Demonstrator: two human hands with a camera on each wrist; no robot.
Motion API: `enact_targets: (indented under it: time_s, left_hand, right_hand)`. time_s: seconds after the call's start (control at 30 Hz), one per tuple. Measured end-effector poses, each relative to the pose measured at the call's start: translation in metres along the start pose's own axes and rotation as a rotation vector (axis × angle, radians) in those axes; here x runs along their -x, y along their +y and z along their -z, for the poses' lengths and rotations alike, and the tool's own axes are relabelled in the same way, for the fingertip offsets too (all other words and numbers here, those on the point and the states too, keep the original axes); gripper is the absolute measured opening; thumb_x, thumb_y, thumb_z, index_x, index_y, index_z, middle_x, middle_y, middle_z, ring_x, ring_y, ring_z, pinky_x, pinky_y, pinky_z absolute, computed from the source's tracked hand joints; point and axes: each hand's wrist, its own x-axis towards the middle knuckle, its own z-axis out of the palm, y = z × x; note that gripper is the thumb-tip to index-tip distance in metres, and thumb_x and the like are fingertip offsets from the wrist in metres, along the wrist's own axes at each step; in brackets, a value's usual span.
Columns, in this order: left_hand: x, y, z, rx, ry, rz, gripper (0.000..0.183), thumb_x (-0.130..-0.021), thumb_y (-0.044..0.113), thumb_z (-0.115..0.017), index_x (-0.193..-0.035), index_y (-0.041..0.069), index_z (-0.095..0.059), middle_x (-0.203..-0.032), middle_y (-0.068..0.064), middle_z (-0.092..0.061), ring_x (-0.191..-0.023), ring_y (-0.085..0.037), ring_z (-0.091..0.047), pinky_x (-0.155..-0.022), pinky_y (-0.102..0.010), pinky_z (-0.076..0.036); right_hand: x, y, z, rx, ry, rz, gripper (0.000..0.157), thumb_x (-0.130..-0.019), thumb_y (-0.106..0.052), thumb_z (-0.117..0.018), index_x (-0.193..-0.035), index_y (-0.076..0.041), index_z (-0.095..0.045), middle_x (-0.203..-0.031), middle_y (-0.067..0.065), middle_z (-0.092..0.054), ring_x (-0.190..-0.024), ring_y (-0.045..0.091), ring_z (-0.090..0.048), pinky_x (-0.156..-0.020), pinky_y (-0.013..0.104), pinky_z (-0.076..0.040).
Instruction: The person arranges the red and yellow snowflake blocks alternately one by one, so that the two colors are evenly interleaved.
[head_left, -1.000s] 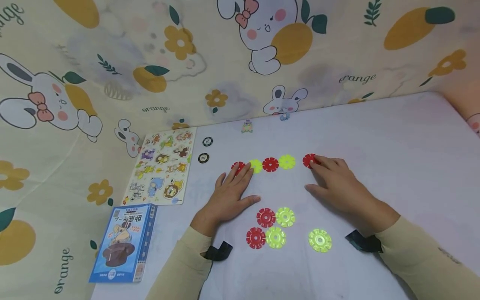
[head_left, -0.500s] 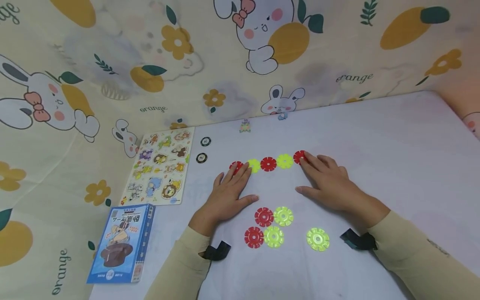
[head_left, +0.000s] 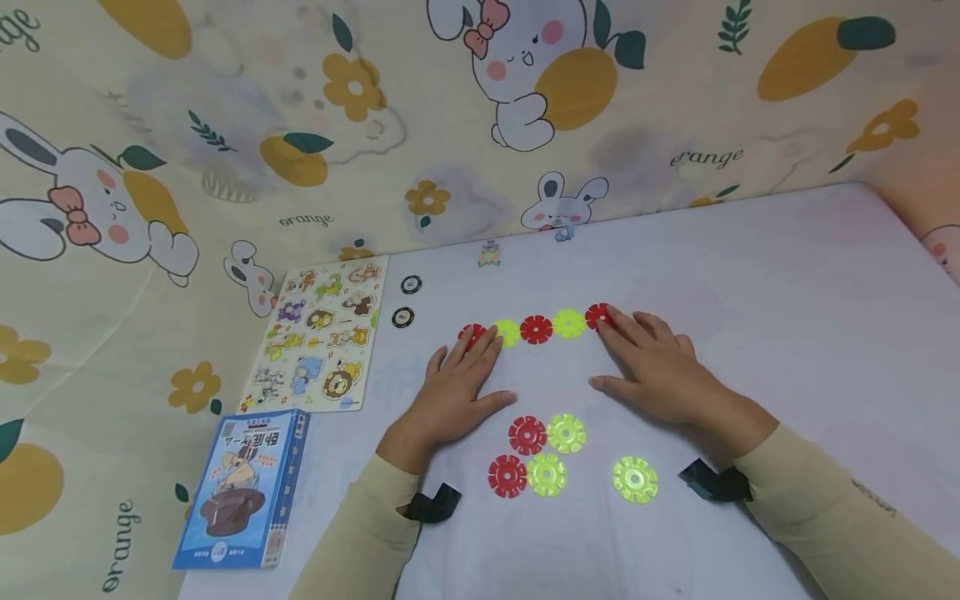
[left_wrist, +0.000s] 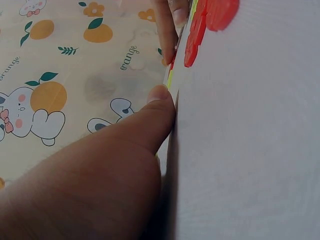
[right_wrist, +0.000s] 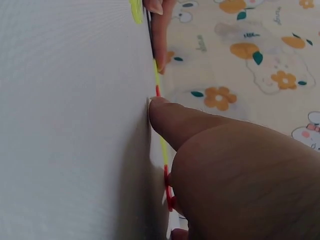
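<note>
A row of flat notched plastic discs, red and yellow-green by turns, lies across the middle of the table in the head view. My left hand (head_left: 457, 396) lies flat, its fingertips over the leftmost red disc (head_left: 471, 335) and at the edge of a yellow-green disc (head_left: 507, 332). A red disc (head_left: 536, 329) and a yellow-green disc (head_left: 569, 323) continue the row between my hands. My right hand (head_left: 663, 371) rests its extended fingertips on the rightmost red disc (head_left: 597, 316), close beside that yellow-green one. Each thumb points inward, low over the cloth.
Nearer the body lie two red discs (head_left: 507, 476) paired with two yellow-green discs (head_left: 547, 475), and a lone yellow-green disc (head_left: 635, 480). At left are a blue box (head_left: 236, 492), an animal sticker sheet (head_left: 315, 333) and two black round chips (head_left: 402, 317). Small figures (head_left: 489, 253) stand at the back.
My right hand has slid left with the rightmost red disc, bringing it up to the end of the row. The left hand has stayed in place.
</note>
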Motion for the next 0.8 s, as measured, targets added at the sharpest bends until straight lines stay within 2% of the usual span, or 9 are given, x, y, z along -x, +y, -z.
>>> enact_targets:
  time_s: [0.1,0.2,0.3,0.4,0.5,0.6,0.7,0.8]
  left_hand:
    - [0.000,0.000,0.001,0.002,0.002,-0.003,0.085,-0.088,0.072,-0.037,-0.155,0.024,-0.016,-0.159,0.009,-0.006,-0.144,-0.021,0.003,-0.109,-0.056,-0.006]
    - [0.000,0.000,0.001,0.003,0.002,-0.003,0.085,-0.088,0.072,-0.037,-0.155,0.023,-0.017,-0.159,0.008,-0.006,-0.144,-0.022,0.002,-0.109,-0.057,-0.007]
    - [-0.001,0.001,0.001,0.006,0.000,-0.003,0.085,-0.088,0.071,-0.037,-0.155,0.023,-0.016,-0.159,0.008,-0.006,-0.144,-0.022,0.003,-0.109,-0.057,-0.007]
    - [0.000,0.001,0.001,0.014,-0.001,-0.001,0.085,-0.088,0.071,-0.038,-0.155,0.023,-0.016,-0.159,0.008,-0.006,-0.144,-0.022,0.003,-0.109,-0.057,-0.006]
    - [0.000,0.001,0.001,0.024,-0.002,-0.002,0.085,-0.088,0.071,-0.039,-0.155,0.024,-0.015,-0.159,0.008,-0.006,-0.144,-0.022,0.003,-0.109,-0.057,-0.005]
    - [0.000,0.000,0.001,0.027,-0.003,-0.006,0.085,-0.088,0.071,-0.039,-0.155,0.024,-0.015,-0.159,0.008,-0.006,-0.144,-0.022,0.003,-0.109,-0.057,-0.005]
    - [0.000,0.000,0.000,0.030,-0.005,-0.007,0.085,-0.088,0.071,-0.038,-0.155,0.024,-0.015,-0.159,0.008,-0.006,-0.144,-0.022,0.003,-0.109,-0.057,-0.005]
    - [0.000,-0.001,0.001,0.030,-0.002,-0.007,0.085,-0.088,0.071,-0.038,-0.155,0.023,-0.016,-0.159,0.008,-0.006,-0.144,-0.022,0.003,-0.109,-0.057,-0.005]
  right_hand:
    - [0.001,0.000,0.000,-0.020,0.008,0.006,0.090,-0.081,-0.064,-0.061,-0.152,-0.017,-0.030,-0.158,0.009,-0.014,-0.138,0.040,-0.013,-0.089,0.059,-0.029]
    - [0.003,0.000,0.004,-0.115,0.044,0.016,0.085,-0.082,-0.058,-0.065,-0.151,-0.021,-0.032,-0.157,0.008,-0.016,-0.137,0.039,-0.016,-0.092,0.062,-0.029]
    - [0.007,-0.001,0.011,-0.309,0.091,0.018,0.076,-0.085,-0.046,-0.068,-0.149,-0.022,-0.035,-0.154,0.007,-0.024,-0.134,0.035,-0.024,-0.094,0.062,-0.034]
    - [0.016,-0.003,0.018,-0.548,0.091,0.029,0.065,-0.089,-0.035,-0.068,-0.146,-0.024,-0.038,-0.147,0.003,-0.035,-0.128,0.030,-0.037,-0.089,0.054,-0.045]
    - [0.030,-0.002,0.022,-0.755,0.027,0.091,0.059,-0.092,-0.024,-0.065,-0.145,-0.025,-0.038,-0.142,0.004,-0.042,-0.119,0.029,-0.048,-0.082,0.042,-0.051]
    - [0.046,-0.001,0.023,-0.882,-0.076,0.208,0.064,-0.090,-0.013,-0.063,-0.147,-0.022,-0.035,-0.140,0.008,-0.045,-0.116,0.031,-0.051,-0.079,0.036,-0.052]
    - [0.063,0.000,0.020,-0.924,-0.183,0.282,0.070,-0.086,-0.010,-0.066,-0.148,-0.018,-0.034,-0.139,0.010,-0.047,-0.117,0.029,-0.051,-0.083,0.033,-0.049]
    - [0.079,-0.002,0.017,-0.835,-0.274,0.259,0.070,-0.084,-0.023,-0.073,-0.145,-0.022,-0.039,-0.137,-0.001,-0.050,-0.120,0.020,-0.048,-0.092,0.029,-0.044]
